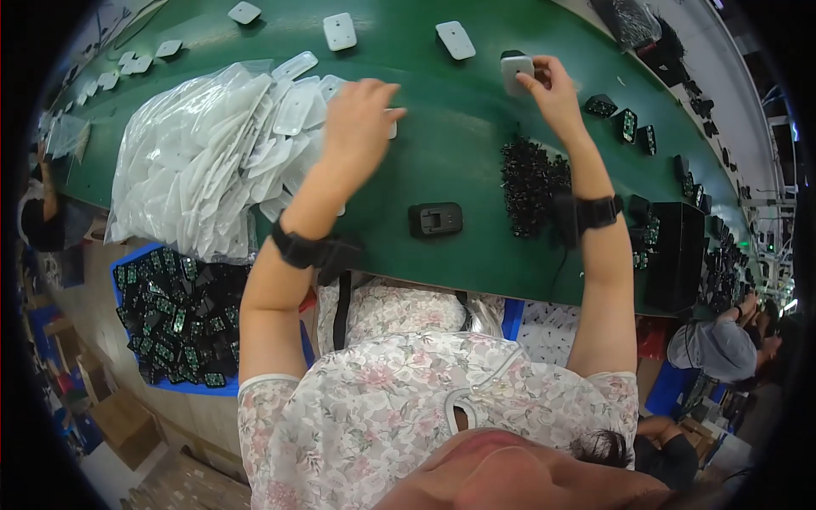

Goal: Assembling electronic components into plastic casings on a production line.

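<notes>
My right hand (pixel 554 92), above the far side of the green table, pinches a small casing (pixel 515 76) with a white plate in front and a black part showing behind it. To the left, my left hand (pixel 357 123) reaches beside a heap of thin white plastic covers (pixel 297 109) that spill from a clear bag (pixel 183 149). Its fingers are curled around a white cover (pixel 392 127), mostly hidden by the hand. Between my forearms lies a black plastic housing (pixel 436 219). A pile of small black parts (pixel 525 183) sits near my right forearm.
White-topped units (pixel 340 32) stand spaced along the far side. Black housings with green circuit boards (pixel 627 126) line the right, near a black box (pixel 676 255). Below the table's left edge, a blue crate (pixel 229 387) holds more boards. Other people sit at both sides.
</notes>
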The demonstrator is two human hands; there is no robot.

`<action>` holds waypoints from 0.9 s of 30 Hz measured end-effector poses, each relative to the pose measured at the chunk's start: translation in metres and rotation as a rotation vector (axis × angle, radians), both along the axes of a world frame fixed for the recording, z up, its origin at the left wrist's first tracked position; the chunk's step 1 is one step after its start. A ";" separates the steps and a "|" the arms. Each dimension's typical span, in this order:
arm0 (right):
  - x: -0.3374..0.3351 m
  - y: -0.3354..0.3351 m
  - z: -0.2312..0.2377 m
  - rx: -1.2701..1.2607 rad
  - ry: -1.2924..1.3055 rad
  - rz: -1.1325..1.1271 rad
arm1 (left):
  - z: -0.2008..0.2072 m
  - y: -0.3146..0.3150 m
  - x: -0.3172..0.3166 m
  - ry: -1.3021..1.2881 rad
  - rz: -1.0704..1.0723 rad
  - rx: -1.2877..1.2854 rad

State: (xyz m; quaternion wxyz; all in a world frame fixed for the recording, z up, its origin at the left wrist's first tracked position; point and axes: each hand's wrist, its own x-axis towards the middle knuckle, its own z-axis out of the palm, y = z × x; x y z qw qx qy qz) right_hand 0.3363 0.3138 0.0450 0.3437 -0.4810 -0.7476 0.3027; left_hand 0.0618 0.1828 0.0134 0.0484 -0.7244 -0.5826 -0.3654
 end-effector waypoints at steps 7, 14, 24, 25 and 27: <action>0.030 0.066 -0.004 -0.161 -0.171 0.006 | 0.013 -0.005 -0.015 0.237 -0.153 -0.171; 0.037 0.082 -0.018 -0.314 -0.176 -0.009 | 0.021 -0.002 -0.009 0.325 -0.199 -0.228; 0.052 -0.034 0.033 -0.251 -0.420 -0.059 | 0.050 -0.008 -0.003 0.184 -0.023 -0.319; 0.050 -0.045 0.033 -0.310 -0.437 -0.045 | 0.052 -0.009 0.000 0.080 -0.006 -0.325; 0.054 -0.060 0.021 -0.259 -0.435 -0.014 | 0.049 -0.006 0.011 -0.063 -0.060 -0.279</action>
